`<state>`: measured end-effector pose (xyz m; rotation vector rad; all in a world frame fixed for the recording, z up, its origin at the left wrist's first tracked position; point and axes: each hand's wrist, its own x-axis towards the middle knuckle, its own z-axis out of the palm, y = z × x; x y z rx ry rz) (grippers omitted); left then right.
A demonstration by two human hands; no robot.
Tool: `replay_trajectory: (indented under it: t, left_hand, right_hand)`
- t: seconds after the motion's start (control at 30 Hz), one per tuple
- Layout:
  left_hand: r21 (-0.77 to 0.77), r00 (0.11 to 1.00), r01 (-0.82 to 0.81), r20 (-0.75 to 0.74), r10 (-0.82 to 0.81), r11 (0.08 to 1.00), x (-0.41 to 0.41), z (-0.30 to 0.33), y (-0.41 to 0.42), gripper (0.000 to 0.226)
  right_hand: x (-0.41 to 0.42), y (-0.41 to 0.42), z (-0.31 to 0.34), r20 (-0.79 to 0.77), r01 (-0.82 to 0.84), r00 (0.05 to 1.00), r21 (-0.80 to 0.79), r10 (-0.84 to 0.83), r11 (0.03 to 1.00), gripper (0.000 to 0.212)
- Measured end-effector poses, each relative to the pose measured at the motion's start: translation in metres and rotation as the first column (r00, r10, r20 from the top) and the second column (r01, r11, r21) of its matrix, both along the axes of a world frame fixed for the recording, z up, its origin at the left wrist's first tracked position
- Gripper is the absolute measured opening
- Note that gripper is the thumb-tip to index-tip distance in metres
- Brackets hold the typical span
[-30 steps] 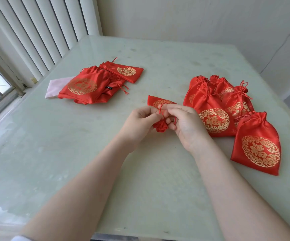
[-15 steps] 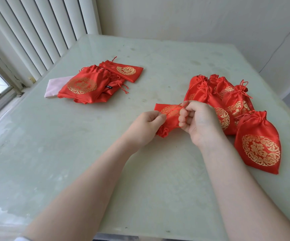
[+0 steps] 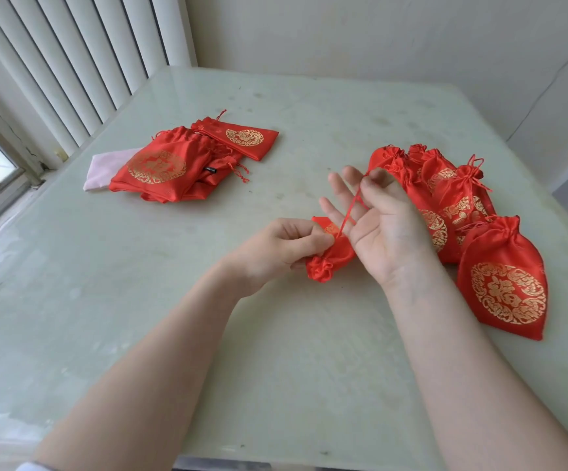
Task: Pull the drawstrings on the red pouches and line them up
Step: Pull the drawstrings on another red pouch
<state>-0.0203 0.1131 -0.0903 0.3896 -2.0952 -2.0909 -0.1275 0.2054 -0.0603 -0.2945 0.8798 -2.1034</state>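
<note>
Table (image 3: pixel 208 334): pale green top, it carries all the pouches.
Pile of loose pouches (image 3: pixel 174 164): far left on the table, flat, mouths not yet drawn, lying partly on a pink cloth (image 3: pixel 102 168).
Row of closed pouches (image 3: pixel 500 287): on the right side, mouths gathered, lying one beside another and partly overlapping.
Right hand (image 3: pixel 381 219): raised above the table, palm toward the camera; thumb and forefinger pinch the string, the other fingers are spread.
Left hand (image 3: pixel 286 246): low, near the table, fingers curled and pinching the neck of the pouch.
Pouch in work (image 3: pixel 330 263): between the two hands, its puckered mouth toward the camera, its body pointing away.
String (image 3: pixel 352 209): goes taut from the neck up and away to the right hand.
Key relation: the row lies just right of the pouch, so the right hand is nearer to it.
</note>
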Motion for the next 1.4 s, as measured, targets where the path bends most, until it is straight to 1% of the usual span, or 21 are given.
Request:
replay_trajectory:
  t: [0.07,0.17,0.23,0.3,0.33,0.4,0.47,0.57,0.63,0.67,0.73,0.83,0.97,1.13,1.2,1.23,1.27,1.3,1.33,1.37,1.4]
  left_hand:
    - [-0.042,0.999,0.035,0.012,-0.034,0.999,0.001,0.001,0.001,0.029]
    - [-0.149,0.997,0.079,0.036,-0.074,0.986,0.001,0.002,0.005,0.039]
    - [-0.197,0.997,0.064,0.047,-0.056,0.978,0.0,0.0,0.008,0.041]
    - [-0.223,0.999,0.001,0.051,0.01,0.975,-0.001,-0.001,0.009,0.037]
    - [-0.21,0.997,-0.052,0.048,0.063,0.976,-0.002,-0.001,0.009,0.037]
    - [-0.137,0.982,-0.18,0.031,0.186,0.974,-0.003,0.0,0.006,0.038]
    - [-0.052,0.958,-0.284,0.03,0.286,0.957,-0.004,0.002,0.001,0.035]
    - [0.044,0.939,-0.344,0.046,0.342,0.938,-0.004,0.002,-0.005,0.031]
    - [0.061,0.938,-0.346,0.05,0.344,0.936,-0.004,0.0,-0.005,0.031]
    - [0.062,0.938,-0.345,0.049,0.343,0.936,-0.004,0.0,-0.005,0.03]
    - [0.069,0.938,-0.345,0.049,0.342,0.936,-0.005,-0.001,-0.005,0.027]
    - [0.092,0.936,-0.352,0.049,0.349,0.932,-0.007,-0.002,-0.004,0.022]
    - [0.136,0.938,-0.346,0.04,0.344,0.928,-0.005,-0.002,-0.003,0.028]
    - [0.128,0.956,-0.293,0.049,0.289,0.948,-0.003,0.0,-0.004,0.023]
    - [0.115,0.961,-0.276,0.03,0.275,0.954,-0.002,0.002,-0.005,0.018]
    - [0.067,0.96,-0.282,0.017,0.281,0.957,-0.001,0.003,-0.005,0.017]
    - [-0.036,0.954,-0.3,0.0,0.3,0.953,0.0,0.003,-0.005,0.017]
    - [-0.19,0.942,-0.332,-0.024,0.334,0.924,0.0,0.003,-0.005,0.017]
    - [-0.356,0.927,-0.367,-0.064,0.369,0.859,-0.001,0.002,-0.005,0.016]
    - [-0.496,0.913,-0.395,-0.114,0.393,0.773,-0.002,0.001,-0.005,0.015]
    - [-0.58,0.904,-0.411,-0.158,0.398,0.703,-0.003,0.0,-0.005,0.015]
  right_hand:
    - [0.002,-0.003,-0.003,-0.105,-0.017,0.994,0.033,0.02,0.999,0.026]
    - [0.009,-0.007,-0.008,-0.232,-0.022,0.972,0.065,0.036,0.998,0.023]
    - [0.014,-0.008,-0.009,-0.302,-0.057,0.95,0.087,0.081,0.995,0.021]
    - [0.016,-0.009,-0.01,-0.404,-0.07,0.904,0.182,0.14,0.981,0.016]
    - [0.015,-0.009,-0.011,-0.468,-0.037,0.869,0.258,0.158,0.965,0.015]
    - [0.011,-0.008,-0.013,-0.598,0.078,0.781,0.381,0.181,0.921,0.016]
    - [0.006,-0.007,-0.015,-0.689,0.122,0.688,0.419,0.228,0.9,0.024]
    - [0.003,-0.003,-0.017,-0.777,0.122,0.536,0.459,0.331,0.88,0.034]
    - [0.003,-0.003,-0.017,-0.822,0.167,0.437,0.472,0.364,0.865,0.033]
    - [0.003,-0.003,-0.016,-0.836,0.189,0.417,0.464,0.358,0.865,0.029]
    - [0.003,-0.003,-0.016,-0.853,0.227,0.417,0.432,0.314,0.873,0.023]
    - [0.001,-0.004,-0.015,-0.855,0.251,0.434,0.418,0.284,0.873,0.03]
    - [0.001,-0.006,-0.016,-0.832,0.234,0.486,0.42,0.269,0.877,0.031]
    - [0.001,-0.004,-0.016,-0.838,0.292,0.509,0.384,0.198,0.876,0.03]
    - [0.001,-0.003,-0.015,-0.821,0.286,0.544,0.378,0.175,0.881,0.029]
    - [0.002,-0.003,-0.015,-0.807,0.277,0.564,0.383,0.174,0.881,0.028]
    - [0.003,-0.003,-0.015,-0.792,0.267,0.585,0.39,0.174,0.881,0.028]
    - [0.004,-0.003,-0.015,-0.771,0.255,0.613,0.397,0.17,0.882,0.027]
    - [0.005,-0.003,-0.015,-0.743,0.239,0.649,0.402,0.162,0.884,0.026]
    - [0.005,-0.004,-0.015,-0.719,0.233,0.678,0.406,0.152,0.884,0.025]
    - [0.005,-0.004,-0.016,-0.715,0.244,0.684,0.407,0.14,0.88,0.025]
